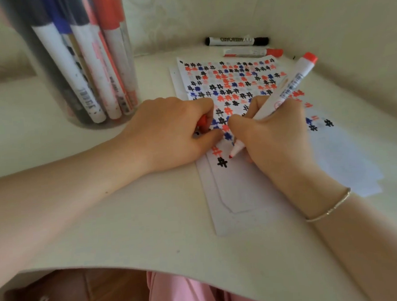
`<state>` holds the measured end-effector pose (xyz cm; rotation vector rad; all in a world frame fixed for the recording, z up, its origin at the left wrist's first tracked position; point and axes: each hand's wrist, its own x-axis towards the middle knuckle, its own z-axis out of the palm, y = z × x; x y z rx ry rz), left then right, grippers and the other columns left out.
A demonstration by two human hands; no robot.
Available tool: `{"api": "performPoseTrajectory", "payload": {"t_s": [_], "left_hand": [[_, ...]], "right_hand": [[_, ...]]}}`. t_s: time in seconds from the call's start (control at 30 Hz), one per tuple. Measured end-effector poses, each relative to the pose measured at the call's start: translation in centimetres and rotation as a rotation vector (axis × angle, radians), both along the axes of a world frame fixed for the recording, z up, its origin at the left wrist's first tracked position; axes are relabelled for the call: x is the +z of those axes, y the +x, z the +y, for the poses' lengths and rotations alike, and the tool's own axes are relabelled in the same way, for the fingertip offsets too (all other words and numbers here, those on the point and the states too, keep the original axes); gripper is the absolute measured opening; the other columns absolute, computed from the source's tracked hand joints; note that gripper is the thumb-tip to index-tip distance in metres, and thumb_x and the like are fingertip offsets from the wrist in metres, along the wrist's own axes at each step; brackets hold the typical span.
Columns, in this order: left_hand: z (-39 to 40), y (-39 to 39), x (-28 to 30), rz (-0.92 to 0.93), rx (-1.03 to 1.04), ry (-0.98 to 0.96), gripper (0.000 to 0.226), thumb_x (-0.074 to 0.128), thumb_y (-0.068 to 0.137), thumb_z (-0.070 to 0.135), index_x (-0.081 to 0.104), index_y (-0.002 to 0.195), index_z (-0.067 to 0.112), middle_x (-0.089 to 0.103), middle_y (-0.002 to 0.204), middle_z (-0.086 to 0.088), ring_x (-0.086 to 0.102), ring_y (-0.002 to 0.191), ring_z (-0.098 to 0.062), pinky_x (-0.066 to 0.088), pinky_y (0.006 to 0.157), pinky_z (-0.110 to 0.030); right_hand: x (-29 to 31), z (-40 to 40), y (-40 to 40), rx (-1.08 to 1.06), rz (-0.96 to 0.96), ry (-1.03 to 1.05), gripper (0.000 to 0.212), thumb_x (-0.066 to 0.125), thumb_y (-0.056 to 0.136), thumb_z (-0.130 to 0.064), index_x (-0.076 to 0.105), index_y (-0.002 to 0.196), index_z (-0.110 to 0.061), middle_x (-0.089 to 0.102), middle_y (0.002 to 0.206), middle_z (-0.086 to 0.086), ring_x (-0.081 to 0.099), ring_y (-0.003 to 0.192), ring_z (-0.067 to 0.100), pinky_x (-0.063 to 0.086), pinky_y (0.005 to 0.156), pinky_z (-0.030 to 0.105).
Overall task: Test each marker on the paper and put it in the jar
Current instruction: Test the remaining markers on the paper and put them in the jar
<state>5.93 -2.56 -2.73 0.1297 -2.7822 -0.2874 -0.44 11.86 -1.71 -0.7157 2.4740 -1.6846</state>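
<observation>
The red marker (280,100) slants through the centre of the frame, tip touching the paper (238,185) beside a black hash mark. The right hand (272,132) is curled round its barrel; the left hand (169,131) presses the sheet and pinches what looks like the red cap (202,122). The jar (82,64) stands upper left. If the left hand lifts, the loose sheet could slide and smear wet ink

A pale table (150,222) carries the marked paper (241,194), a clear jar (128,62) of markers, plus a black marker (236,41) and a red marker (252,52) at the back
</observation>
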Motion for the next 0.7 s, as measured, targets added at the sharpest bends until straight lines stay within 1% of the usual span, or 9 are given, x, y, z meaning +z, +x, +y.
{"api": "performPoseTrajectory", "payload": {"t_s": [0.07, 0.17, 0.23, 0.33, 0.37, 0.43, 0.53, 0.6, 0.7], "left_hand": [[-0.01, -0.01, -0.04, 0.0, 0.002, 0.003, 0.03, 0.045, 0.084, 0.056, 0.041, 0.075, 0.027, 0.045, 0.055, 0.008, 0.041, 0.052, -0.003, 0.026, 0.049, -0.025], [0.04, -0.01, -0.07, 0.001, 0.0, 0.012, 0.031, 0.045, 0.084, 0.055, 0.042, 0.074, 0.026, 0.044, 0.054, 0.008, 0.041, 0.052, -0.005, 0.028, 0.05, -0.026], [0.1, -0.05, -0.1, 0.001, 0.001, 0.011, 0.032, 0.044, 0.084, 0.055, 0.042, 0.073, 0.026, 0.043, 0.053, 0.008, 0.041, 0.051, -0.004, 0.028, 0.049, -0.026], [0.19, -0.1, -0.07, -0.008, 0.007, 0.005, 0.033, 0.042, 0.083, 0.057, 0.041, 0.072, 0.026, 0.044, 0.053, 0.008, 0.041, 0.051, -0.004, 0.027, 0.049, -0.025], [0.18, -0.13, -0.04, -0.011, 0.01, 0.009, 0.033, 0.041, 0.082, 0.057, 0.04, 0.071, 0.026, 0.044, 0.053, 0.008, 0.041, 0.051, -0.004, 0.026, 0.049, -0.025], [0.17, -0.14, 0.0, -0.017, 0.012, 0.019, 0.034, 0.042, 0.083, 0.057, 0.039, 0.07, 0.026, 0.044, 0.053, 0.008, 0.041, 0.051, -0.004, 0.025, 0.049, -0.025], [0.16, -0.1, 0.06, -0.024, 0.018, 0.017, 0.034, 0.038, 0.08, 0.058, 0.041, 0.071, 0.025, 0.046, 0.055, 0.008, 0.041, 0.052, -0.004, 0.028, 0.051, -0.026], [0.15, -0.06, 0.07, -0.028, 0.021, 0.021, 0.034, 0.038, 0.08, 0.058, 0.04, 0.07, 0.025, 0.046, 0.055, 0.008, 0.041, 0.052, -0.004, 0.028, 0.051, -0.026], [0.11, -0.07, 0.04, -0.023, 0.02, 0.022, 0.035, 0.044, 0.083, 0.057, 0.039, 0.069, 0.025, 0.046, 0.054, 0.008, 0.041, 0.051, -0.003, 0.028, 0.05, -0.025]], "right_hand": [[0.11, -0.04, 0.19, 0.014, 0.016, 0.015, 0.021, 0.061, 0.073, 0.001, 0.047, 0.058, 0.002, 0.045, 0.036, 0.001, 0.039, 0.032, 0.005, 0.029, 0.035, 0.01], [0.18, -0.13, 0.41, 0.031, 0.047, 0.023, 0.02, 0.06, 0.075, 0.003, 0.046, 0.061, 0.003, 0.042, 0.049, 0.011, 0.035, 0.038, 0.008, 0.027, 0.037, 0.01], [0.13, -0.14, 0.3, 0.032, 0.067, 0.035, 0.022, 0.059, 0.076, 0.003, 0.043, 0.06, 0.0, 0.038, 0.054, 0.011, 0.031, 0.044, 0.009, 0.026, 0.038, 0.013], [0.13, -0.01, -0.05, 0.03, 0.029, 0.03, 0.023, 0.061, 0.075, 0.003, 0.044, 0.06, 0.005, 0.04, 0.053, 0.017, 0.034, 0.042, 0.009, 0.029, 0.037, 0.014], [0.22, 0.07, -0.14, 0.038, -0.005, 0.015, 0.022, 0.062, 0.074, 0.002, 0.045, 0.06, 0.005, 0.044, 0.051, 0.022, 0.036, 0.04, 0.011, 0.031, 0.036, 0.016], [0.29, 0.11, -0.11, 0.069, -0.052, 0.008, 0.023, 0.062, 0.073, 0.003, 0.045, 0.058, 0.007, 0.053, 0.047, 0.021, 0.04, 0.036, 0.013, 0.033, 0.035, 0.017], [0.2, -0.03, 0.19, 0.084, -0.029, 0.048, 0.02, 0.061, 0.073, 0.003, 0.047, 0.064, 0.013, 0.056, 0.054, 0.026, 0.042, 0.034, 0.009, 0.035, 0.035, 0.017], [0.09, -0.13, 0.31, 0.055, 0.025, 0.066, 0.019, 0.06, 0.074, 0.002, 0.045, 0.066, 0.013, 0.053, 0.06, 0.031, 0.04, 0.038, 0.01, 0.033, 0.037, 0.015], [0.05, -0.15, 0.26, 0.028, 0.073, 0.091, 0.021, 0.057, 0.077, 0.0, 0.04, 0.067, 0.009, 0.048, 0.062, 0.032, 0.039, 0.05, 0.018, 0.029, 0.04, 0.018]]}}
